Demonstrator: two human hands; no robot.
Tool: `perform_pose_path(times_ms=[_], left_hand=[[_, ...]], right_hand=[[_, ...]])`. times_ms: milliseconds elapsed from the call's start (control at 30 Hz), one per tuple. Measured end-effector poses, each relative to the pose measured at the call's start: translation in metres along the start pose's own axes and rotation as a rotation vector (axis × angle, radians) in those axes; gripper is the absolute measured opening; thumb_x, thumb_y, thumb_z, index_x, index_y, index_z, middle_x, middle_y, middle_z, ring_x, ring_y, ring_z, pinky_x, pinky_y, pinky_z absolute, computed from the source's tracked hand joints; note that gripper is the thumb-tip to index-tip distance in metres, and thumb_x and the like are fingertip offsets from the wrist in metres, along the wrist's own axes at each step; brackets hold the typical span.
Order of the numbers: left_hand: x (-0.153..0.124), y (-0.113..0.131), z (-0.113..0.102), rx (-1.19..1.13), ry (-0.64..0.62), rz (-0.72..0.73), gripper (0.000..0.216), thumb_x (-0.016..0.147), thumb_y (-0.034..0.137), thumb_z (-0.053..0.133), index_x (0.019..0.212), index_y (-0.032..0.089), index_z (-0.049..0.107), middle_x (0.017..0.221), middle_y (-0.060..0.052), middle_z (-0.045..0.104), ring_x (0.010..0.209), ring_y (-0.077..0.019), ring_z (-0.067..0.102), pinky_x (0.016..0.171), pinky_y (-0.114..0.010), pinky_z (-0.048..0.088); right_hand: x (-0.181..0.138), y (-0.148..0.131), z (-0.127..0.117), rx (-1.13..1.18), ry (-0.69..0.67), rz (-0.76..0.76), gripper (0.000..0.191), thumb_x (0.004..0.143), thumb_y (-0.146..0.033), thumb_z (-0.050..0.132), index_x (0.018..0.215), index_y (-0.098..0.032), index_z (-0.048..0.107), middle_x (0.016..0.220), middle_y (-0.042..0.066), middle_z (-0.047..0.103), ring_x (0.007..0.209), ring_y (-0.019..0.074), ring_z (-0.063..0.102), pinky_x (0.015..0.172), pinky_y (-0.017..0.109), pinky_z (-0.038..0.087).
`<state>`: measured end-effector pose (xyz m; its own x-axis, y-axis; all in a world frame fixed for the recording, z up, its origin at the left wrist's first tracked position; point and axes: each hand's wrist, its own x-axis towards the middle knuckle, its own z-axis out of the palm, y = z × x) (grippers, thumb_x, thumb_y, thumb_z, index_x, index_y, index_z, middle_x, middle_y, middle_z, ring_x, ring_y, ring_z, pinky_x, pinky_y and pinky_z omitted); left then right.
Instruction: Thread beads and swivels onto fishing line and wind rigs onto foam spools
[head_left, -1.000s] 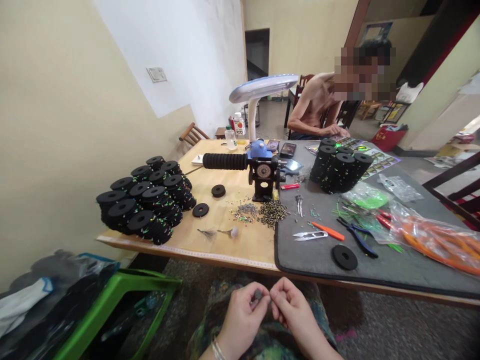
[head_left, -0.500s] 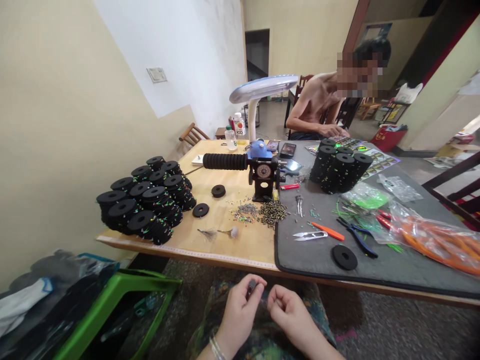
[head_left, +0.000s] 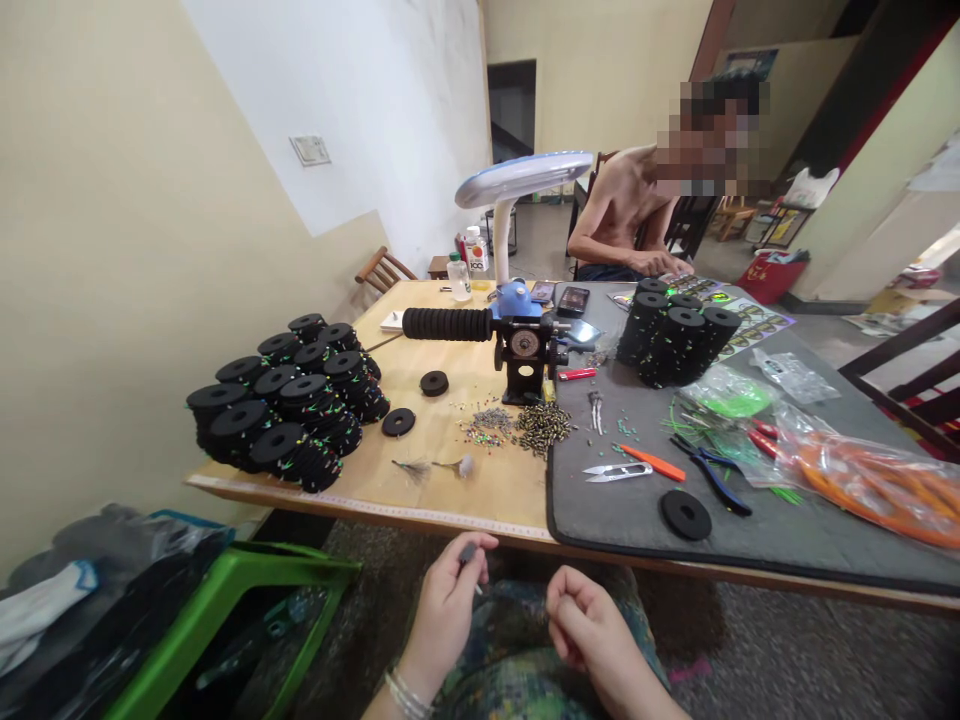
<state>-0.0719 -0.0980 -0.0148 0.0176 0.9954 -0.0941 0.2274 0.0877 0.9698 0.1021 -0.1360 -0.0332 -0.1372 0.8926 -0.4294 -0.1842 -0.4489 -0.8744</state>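
Above my lap, my left hand (head_left: 448,595) pinches a small dark grey piece (head_left: 467,552) between thumb and fingers; its kind is too small to tell. A thin pale tip shows under the thumb. To its right, my right hand (head_left: 585,618) is closed, thumb against curled fingers, and whatever it holds is hidden. A gap separates the two hands. Both are in front of the table's near edge, below the thread snips (head_left: 618,471) and a black foam spool (head_left: 685,514) lying on the grey mat (head_left: 600,540).
Stacked black foam spools (head_left: 281,440) fill the table's left. A clamped winding device (head_left: 523,345) stands mid-table behind small beads (head_left: 544,428). Pliers (head_left: 712,475), an orange tool (head_left: 651,462) and bagged orange tubing (head_left: 862,490) lie right. A co-worker (head_left: 630,220) sits across; a green stool (head_left: 225,610) is left.
My hands have moved apart: the left went leftward with the grey piece in it, the right slightly rightward. The view has shifted a little.
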Motion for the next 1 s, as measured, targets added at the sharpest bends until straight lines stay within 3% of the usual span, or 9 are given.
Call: perform_pose_path(times_ms=[200, 367, 467, 667, 800, 900, 1000], left_hand=[[-0.009, 0.001, 0.009, -0.064, -0.258, -0.096, 0.024, 0.082, 0.035, 0.057, 0.092, 0.015, 0.067, 0.071, -0.003, 0.064, 0.061, -0.0143, 0.054, 0.060, -0.024, 0.042], [-0.012, 0.008, 0.023, -0.153, -0.396, -0.102, 0.019, 0.076, 0.029, 0.066, 0.088, 0.015, 0.069, 0.073, -0.001, 0.063, 0.068, -0.0136, 0.053, 0.065, -0.023, 0.041], [-0.008, 0.012, 0.026, -0.145, -0.349, -0.100, 0.018, 0.076, 0.031, 0.066, 0.072, 0.014, 0.066, 0.065, 0.000, 0.059, 0.064, -0.0125, 0.050, 0.062, -0.023, 0.039], [-0.003, 0.017, 0.019, -0.092, -0.249, -0.110, 0.025, 0.075, 0.038, 0.066, 0.066, 0.015, 0.061, 0.059, 0.002, 0.054, 0.058, -0.0116, 0.045, 0.057, -0.022, 0.036], [-0.006, 0.019, 0.017, -0.052, -0.246, -0.084, 0.025, 0.077, 0.036, 0.063, 0.064, 0.015, 0.060, 0.059, 0.002, 0.053, 0.058, -0.0119, 0.045, 0.057, -0.023, 0.035], [-0.006, 0.022, 0.018, -0.024, -0.251, -0.059, 0.025, 0.078, 0.035, 0.062, 0.065, 0.015, 0.061, 0.058, 0.002, 0.053, 0.058, -0.0122, 0.045, 0.057, -0.023, 0.035], [-0.005, 0.024, 0.019, 0.006, -0.251, -0.029, 0.025, 0.079, 0.035, 0.062, 0.065, 0.015, 0.061, 0.058, 0.001, 0.055, 0.057, -0.0126, 0.046, 0.056, -0.023, 0.036]], right_hand=[[-0.001, -0.008, 0.001, 0.024, 0.008, 0.052, 0.022, 0.071, -0.039, 0.056, 0.067, -0.021, 0.044, 0.038, -0.009, 0.048, 0.031, 0.0036, 0.026, 0.033, 0.016, 0.015], [-0.002, -0.009, 0.003, 0.012, -0.018, 0.097, 0.021, 0.071, -0.039, 0.056, 0.066, -0.020, 0.046, 0.038, -0.008, 0.050, 0.030, 0.0032, 0.029, 0.033, 0.015, 0.016], [-0.004, -0.009, 0.003, -0.008, -0.033, 0.111, 0.021, 0.072, -0.039, 0.055, 0.067, -0.020, 0.047, 0.039, -0.008, 0.051, 0.030, 0.0030, 0.030, 0.033, 0.015, 0.016], [0.001, -0.012, -0.007, -0.036, -0.070, 0.068, 0.024, 0.072, -0.041, 0.059, 0.067, -0.019, 0.050, 0.045, -0.005, 0.057, 0.035, 0.0053, 0.039, 0.034, 0.014, 0.023], [0.003, -0.024, -0.017, -0.143, -0.042, -0.079, 0.028, 0.074, -0.044, 0.062, 0.080, -0.017, 0.062, 0.076, 0.006, 0.071, 0.065, 0.0169, 0.062, 0.045, 0.020, 0.042], [0.001, -0.036, -0.018, -0.186, 0.014, -0.201, 0.033, 0.079, -0.046, 0.061, 0.097, -0.019, 0.064, 0.097, 0.010, 0.071, 0.091, 0.0246, 0.064, 0.058, 0.026, 0.050], [0.000, -0.045, -0.011, -0.138, -0.072, -0.248, 0.034, 0.082, -0.046, 0.059, 0.106, -0.021, 0.061, 0.103, 0.010, 0.068, 0.100, 0.0255, 0.061, 0.065, 0.029, 0.053]])
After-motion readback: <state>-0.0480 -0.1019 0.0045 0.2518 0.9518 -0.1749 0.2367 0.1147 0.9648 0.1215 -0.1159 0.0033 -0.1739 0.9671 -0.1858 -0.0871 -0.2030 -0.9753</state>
